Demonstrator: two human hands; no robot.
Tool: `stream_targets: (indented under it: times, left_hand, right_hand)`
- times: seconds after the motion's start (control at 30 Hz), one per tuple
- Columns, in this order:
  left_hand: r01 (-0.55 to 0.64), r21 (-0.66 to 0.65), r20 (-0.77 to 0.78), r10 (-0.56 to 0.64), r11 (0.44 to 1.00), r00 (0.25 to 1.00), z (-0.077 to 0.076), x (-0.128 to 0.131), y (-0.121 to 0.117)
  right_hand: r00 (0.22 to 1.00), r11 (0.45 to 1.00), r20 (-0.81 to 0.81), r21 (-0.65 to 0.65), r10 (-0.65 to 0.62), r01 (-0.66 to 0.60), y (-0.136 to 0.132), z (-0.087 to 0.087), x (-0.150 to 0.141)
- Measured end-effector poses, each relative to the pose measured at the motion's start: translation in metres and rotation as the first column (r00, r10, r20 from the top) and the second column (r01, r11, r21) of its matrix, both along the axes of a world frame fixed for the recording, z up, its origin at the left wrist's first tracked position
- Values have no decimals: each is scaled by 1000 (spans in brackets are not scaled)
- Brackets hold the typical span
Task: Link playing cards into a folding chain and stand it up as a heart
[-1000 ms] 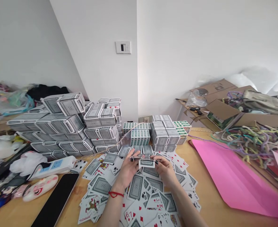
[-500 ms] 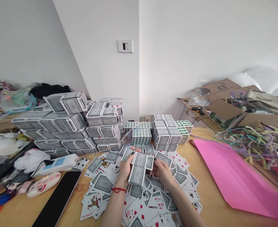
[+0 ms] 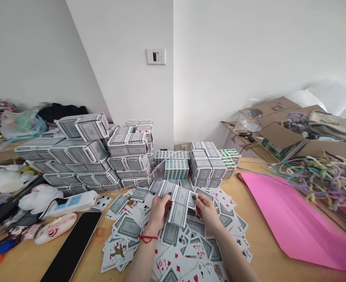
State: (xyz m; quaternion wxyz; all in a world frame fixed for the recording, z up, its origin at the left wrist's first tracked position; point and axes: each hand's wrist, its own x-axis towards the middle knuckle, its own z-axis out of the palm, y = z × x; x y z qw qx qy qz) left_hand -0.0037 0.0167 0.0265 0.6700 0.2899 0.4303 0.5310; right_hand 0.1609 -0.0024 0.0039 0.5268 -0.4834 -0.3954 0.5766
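Between my hands is a piece made of joined playing cards (image 3: pixel 178 214), grey patterned backs facing up, in a cross-like shape. My left hand (image 3: pixel 158 211) grips its left side, thumb on top. At its right edge, the fingers of my right hand (image 3: pixel 206 210) pinch a card (image 3: pixel 192 201). The undersides of the cards and some fingertips are hidden. Beneath lie many loose playing cards (image 3: pixel 127 227), some face up, some face down, spread over the wooden table (image 3: pixel 258 235).
Stacked blocks of folded cards (image 3: pixel 73 150) stand at the back left, more card blocks (image 3: pixel 206 164) behind my hands. Green-and-white card boxes (image 3: pixel 176 168) sit between. A black phone (image 3: pixel 71 246) and power strip (image 3: pixel 73 203) lie left; pink paper (image 3: pixel 296 219) and pipe cleaners (image 3: pixel 316 176) right.
The card piece has shifted slightly right and up, and now lies flatter. My left thumb has moved onto its upper left part. My right hand has risen a little along the right-side card.
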Motion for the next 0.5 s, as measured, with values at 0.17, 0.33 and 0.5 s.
stream_targets:
  times: [0.17, 0.33, 0.5]
  left_hand:
    - [-113, 90, -209, 130, 990, 969, -6, 0, 3]
    - [-138, 120, -250, 165, 983, 954, -7, 3, 0]
    - [-163, 135, -227, 191, 977, 955, -9, 5, -1]
  right_hand:
    - [999, 999, 46, 34, -28, 27, 1, -2, 1]
    - [993, 996, 79, 33, -90, 88, 2, -3, 2]
    - [989, 992, 78, 33, -125, 122, 2, -2, 3]
